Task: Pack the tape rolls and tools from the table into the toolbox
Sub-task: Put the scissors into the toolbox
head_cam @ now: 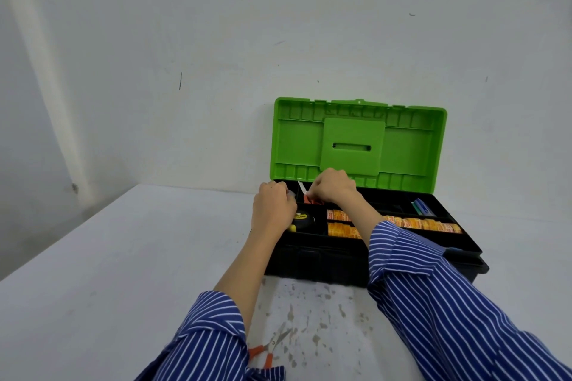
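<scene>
A black toolbox (312,260) with a raised green lid (359,139) stands open on the table. Its top tray holds two rows of orange tape rolls (427,224), a yellow-black tape measure (301,219) and a blue-green tool (422,206). My left hand (272,209) hovers over the tray's back-left compartment with curled fingers around a small clear thing, barely visible. My right hand (332,187) pinches an orange-handled utility knife (308,196) with a white blade, low in the back compartment. Orange-handled scissors (272,346) lie on the table near my left sleeve.
The grey table (123,272) meets a white wall just behind the toolbox. A patch of worn, speckled surface lies in front of the box. The table's left edge runs diagonally at the far left.
</scene>
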